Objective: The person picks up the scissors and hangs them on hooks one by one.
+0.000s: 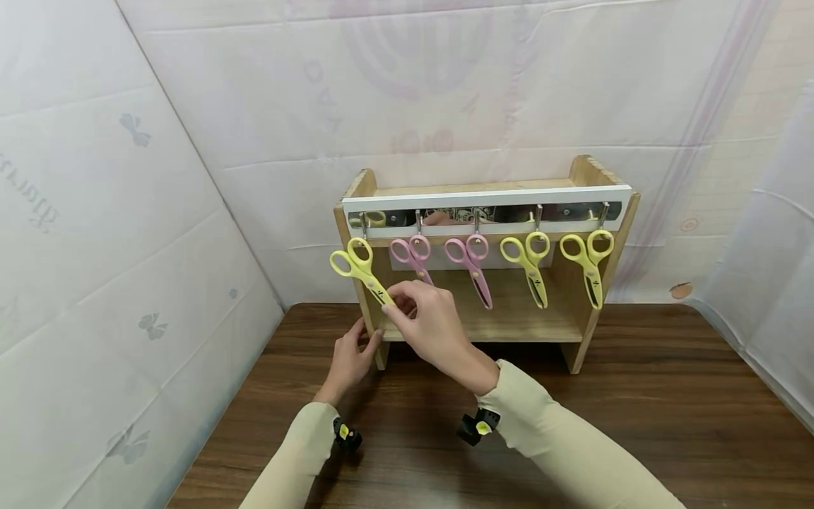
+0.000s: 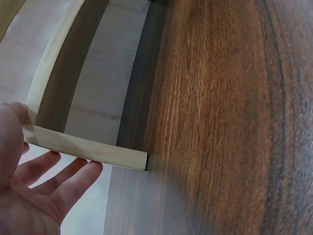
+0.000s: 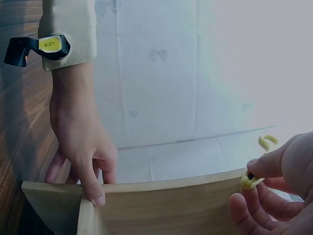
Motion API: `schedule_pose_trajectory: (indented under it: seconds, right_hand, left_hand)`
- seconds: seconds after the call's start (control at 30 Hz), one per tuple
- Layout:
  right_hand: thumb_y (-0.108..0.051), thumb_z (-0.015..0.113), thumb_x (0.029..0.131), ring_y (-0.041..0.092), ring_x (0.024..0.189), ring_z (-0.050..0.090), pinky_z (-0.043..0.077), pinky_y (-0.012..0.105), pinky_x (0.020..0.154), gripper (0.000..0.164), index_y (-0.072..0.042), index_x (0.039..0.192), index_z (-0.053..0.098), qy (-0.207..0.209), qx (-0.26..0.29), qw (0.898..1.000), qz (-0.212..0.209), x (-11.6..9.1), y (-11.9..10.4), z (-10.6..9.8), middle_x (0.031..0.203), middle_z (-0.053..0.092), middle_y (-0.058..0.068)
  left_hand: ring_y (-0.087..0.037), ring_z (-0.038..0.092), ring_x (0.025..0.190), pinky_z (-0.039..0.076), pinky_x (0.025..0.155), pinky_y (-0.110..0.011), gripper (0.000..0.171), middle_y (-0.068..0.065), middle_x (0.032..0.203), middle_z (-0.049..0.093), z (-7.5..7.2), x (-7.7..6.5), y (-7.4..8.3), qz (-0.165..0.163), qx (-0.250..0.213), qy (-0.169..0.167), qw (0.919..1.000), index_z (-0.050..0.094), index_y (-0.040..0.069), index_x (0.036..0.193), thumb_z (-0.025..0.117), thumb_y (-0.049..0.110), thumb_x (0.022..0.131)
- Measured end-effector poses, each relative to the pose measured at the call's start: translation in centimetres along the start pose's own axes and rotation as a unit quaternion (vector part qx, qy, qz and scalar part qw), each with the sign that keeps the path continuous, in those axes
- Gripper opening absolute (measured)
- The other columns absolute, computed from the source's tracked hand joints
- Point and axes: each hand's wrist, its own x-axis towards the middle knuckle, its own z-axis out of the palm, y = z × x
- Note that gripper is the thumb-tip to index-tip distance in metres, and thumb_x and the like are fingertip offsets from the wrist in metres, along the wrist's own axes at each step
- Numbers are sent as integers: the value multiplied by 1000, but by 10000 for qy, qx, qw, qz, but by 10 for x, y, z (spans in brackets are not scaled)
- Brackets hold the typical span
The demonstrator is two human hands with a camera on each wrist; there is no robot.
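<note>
My right hand [image 1: 434, 324] pinches yellow scissors [image 1: 362, 267] by the blade end, thumb against fingers. Their handle loops point up, beside the leftmost hook [image 1: 364, 225]; whether a loop sits on that hook I cannot tell. With my left hand [image 1: 352, 355] I grip the lower left side panel of a wooden shelf [image 2: 93, 149], thumb at the front and fingers along the outer face. On the other hooks hang pink scissors [image 1: 413, 253], another pink pair [image 1: 469, 256], yellow scissors [image 1: 528, 260] and a further yellow pair [image 1: 589, 261]. The right hand partly covers the nearer pink pair.
A white board with a shiny metal hook strip [image 1: 505, 214] spans the shelf's upper front. The shelf stands on a dark wood table [image 1: 668, 396]. Pale patterned sheets [image 1: 254, 92] rise behind and at both sides. A small brown spot [image 1: 681, 290] shows on the back sheet.
</note>
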Motion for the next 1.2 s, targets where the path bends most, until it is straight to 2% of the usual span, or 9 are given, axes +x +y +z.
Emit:
schedule_pose_trajectory:
  seconds: [0.53, 0.6, 0.73, 0.87, 1.2]
  right_hand:
    - [-6, 77, 91, 10, 66, 67, 58, 26, 65, 4, -4, 94, 76, 80, -303, 9986, 419, 2, 5, 12, 77, 71, 1]
    - [-6, 77, 91, 9, 66, 66, 60, 31, 74, 5, -4, 95, 75, 87, -343, 9983, 455, 3, 5, 14, 77, 71, 1]
    - [-6, 77, 91, 10, 66, 66, 59, 35, 76, 6, -4, 96, 75, 91, -425, 9979, 477, 3, 5, 17, 76, 71, 1]
    - [-7, 76, 92, 11, 66, 65, 55, 29, 66, 7, -4, 97, 75, 66, -481, 9973, 554, 2, 6, 21, 77, 70, 1]
    - [-9, 75, 94, 10, 69, 64, 54, 22, 62, 10, -4, 103, 74, -71, -665, 9949, 758, -5, 14, 34, 82, 70, 1]
  left_hand:
    - [-38, 68, 114, 59, 89, -51, 47, -22, 130, 66, 1, 1, 0, 12, 14, 27, 10000, 53, 2, 147, 61, 25, 106]
    - [-38, 68, 115, 59, 90, -51, 47, -22, 131, 66, 1, 1, 0, -8, 0, 3, 10000, 53, 3, 147, 61, 25, 106]
    - [-37, 68, 115, 60, 90, -50, 46, -21, 130, 66, 1, 1, -1, -16, 18, 2, 10000, 53, 3, 146, 61, 25, 106]
    - [-37, 68, 115, 60, 90, -50, 47, -21, 132, 66, 2, 1, -2, -30, 54, 8, 10000, 53, 2, 147, 61, 24, 106]
    - [-37, 69, 113, 60, 89, -50, 46, -22, 128, 68, 1, 1, 0, 11, 96, 49, 9999, 54, 3, 146, 62, 23, 106]
